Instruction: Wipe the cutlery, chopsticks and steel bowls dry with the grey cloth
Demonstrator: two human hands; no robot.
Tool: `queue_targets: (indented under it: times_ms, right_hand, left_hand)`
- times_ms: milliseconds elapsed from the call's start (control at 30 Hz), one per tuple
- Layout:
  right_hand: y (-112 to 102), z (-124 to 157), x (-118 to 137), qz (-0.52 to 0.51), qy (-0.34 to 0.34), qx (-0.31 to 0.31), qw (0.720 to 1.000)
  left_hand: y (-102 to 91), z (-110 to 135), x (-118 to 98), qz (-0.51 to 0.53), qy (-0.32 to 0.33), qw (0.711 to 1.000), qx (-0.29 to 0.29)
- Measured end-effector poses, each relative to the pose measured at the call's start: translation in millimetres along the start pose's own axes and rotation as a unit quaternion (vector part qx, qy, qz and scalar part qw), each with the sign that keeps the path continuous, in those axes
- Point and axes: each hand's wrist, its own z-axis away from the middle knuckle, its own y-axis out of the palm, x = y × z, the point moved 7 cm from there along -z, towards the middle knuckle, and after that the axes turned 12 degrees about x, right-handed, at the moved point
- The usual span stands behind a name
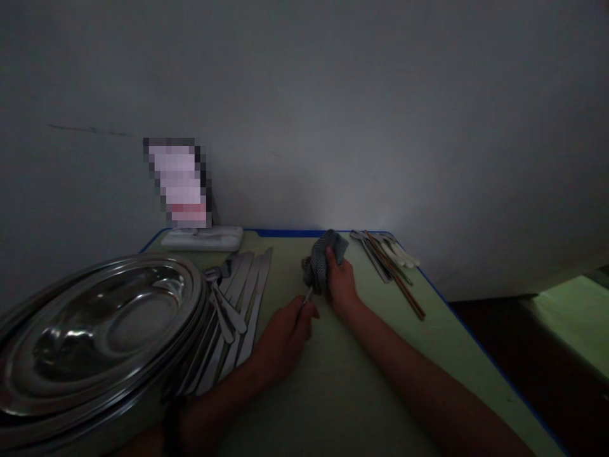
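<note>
My left hand [288, 324] is closed around the handle of a thin metal piece of cutlery [307, 297]. Its far end disappears into a grey patterned cloth [323, 257], so I cannot tell which kind it is. My right hand [342, 284] grips that cloth, bunched around the hidden end, with the thumb pressed on its near side. Both hands are over the middle of the pale green table [328, 393]. To the left of my left hand lie several long flat metal strips [254, 285], with metal spoons [227, 311] on top of them.
Stacked oval metal trays [190, 279] take up the left side. Behind them, a blurred phone-like screen [181, 181] stands by a white case [202, 238]. Brown chopsticks [404, 289], metal cutlery [373, 257] and white-handled pieces [399, 255] lie at the right. A wall [304, 127] borders the table's back.
</note>
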Motion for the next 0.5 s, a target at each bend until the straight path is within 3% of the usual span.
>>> queue_targets:
  times_ms: [100,167,300,400,500]
  right_hand:
    - [23.8,12.2,-19.1,-0.135,0.071,0.000,0.988]
    - [33.4,13.6,-20.0,-0.169,0.099,0.035,0.980]
    - [21.5,-1.1,2.7,-0.101,0.063,0.115,0.986]
    - [1.9,-14.1,24.5,-0.007,-0.001,0.144,0.990]
    - [-2.1,-17.0,33.3,0.030,-0.030,0.153,0.987]
  left_hand:
    - [-1.4,-0.9,1.5,0.009,-0.004,1.000,-0.012]
    - [-1.6,-1.2,1.9,0.018,-0.006,1.000,-0.015]
    - [-2.0,-1.0,1.2,0.018,-0.009,1.000,-0.011]
    - [0.8,-1.3,1.9,0.028,-0.006,0.999,0.019]
    - [3.2,-1.8,2.0,0.036,0.009,0.998,0.042]
